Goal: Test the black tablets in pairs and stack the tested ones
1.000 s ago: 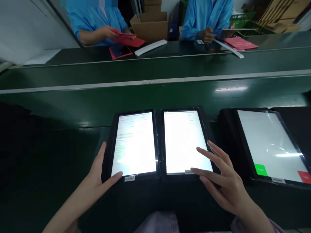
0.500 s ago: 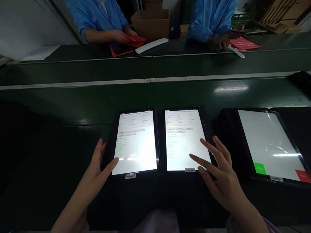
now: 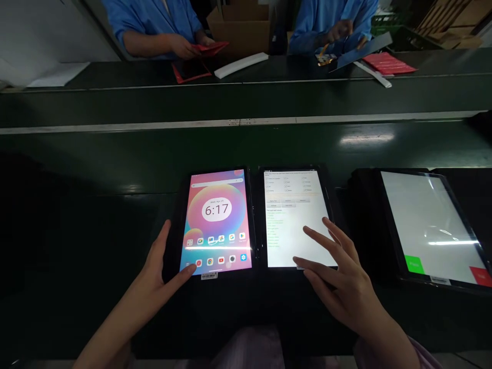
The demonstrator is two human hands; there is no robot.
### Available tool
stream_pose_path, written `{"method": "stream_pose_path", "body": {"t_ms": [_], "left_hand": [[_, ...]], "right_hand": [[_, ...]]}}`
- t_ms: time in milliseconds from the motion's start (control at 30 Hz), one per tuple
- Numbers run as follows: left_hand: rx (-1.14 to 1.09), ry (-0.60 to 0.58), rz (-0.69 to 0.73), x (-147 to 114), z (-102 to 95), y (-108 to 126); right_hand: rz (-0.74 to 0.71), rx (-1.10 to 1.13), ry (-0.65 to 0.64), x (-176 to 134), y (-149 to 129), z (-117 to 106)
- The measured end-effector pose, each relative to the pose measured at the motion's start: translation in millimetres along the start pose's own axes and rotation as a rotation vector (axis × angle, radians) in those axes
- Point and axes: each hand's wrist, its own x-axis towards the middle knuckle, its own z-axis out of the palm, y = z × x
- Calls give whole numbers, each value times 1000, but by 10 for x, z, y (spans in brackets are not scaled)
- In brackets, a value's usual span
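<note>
Two tablets lie side by side before me. The left tablet (image 3: 216, 192) displays a colourful home screen with a clock and app icons. My left hand (image 3: 157, 277) is open at its lower left corner, the thumb over the bottom of the screen and the other fingers along the side. On the right tablet (image 3: 286, 236) is a white page with check boxes, buttons and green text lines. Over its lower right part my right hand (image 3: 346, 274) is open, fingers spread, with the index fingertip near the bottom edge. Whether that fingertip touches the glass I cannot tell.
A third tablet (image 3: 426, 220) with green and red corner blocks lies at the right. Across the green bench (image 3: 154, 146), two people in blue work at a far ledge. There I see red sleeves (image 3: 389, 63), a white strip (image 3: 241, 65) and a cardboard box (image 3: 239, 36).
The left tablet's screen has switched from the white test page to the home screen. My right hand has shifted down and left, its index fingertip now near the tablet's bottom edge.
</note>
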Motion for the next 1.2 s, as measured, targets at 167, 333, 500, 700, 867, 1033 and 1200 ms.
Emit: {"method": "stream_pose_path", "body": {"t_ms": [167, 333, 500, 700, 867, 1033, 1200], "left_hand": [[-50, 11, 16, 27, -8, -66], [-80, 69, 58, -21, 44, -22], [-159, 79, 9, -32, 38, 111], [-249, 65, -132, -7, -31, 181], [-265, 6, -92, 10, -52, 107], [-277, 28, -44, -5, -50, 119], [-257, 32, -42, -31, -14, 192]], "right_hand": [[-50, 6, -29, 27, -27, 1], [20, -122, 23, 23, 10, 43], [-1, -76, 18, 19, -42, 65], [-15, -27, -23, 86, -155, 92], [-42, 16, -49, 128, -182, 90], [-35, -60, -29, 102, -98, 96], [3, -119, -9, 80, -64, 101]]}}
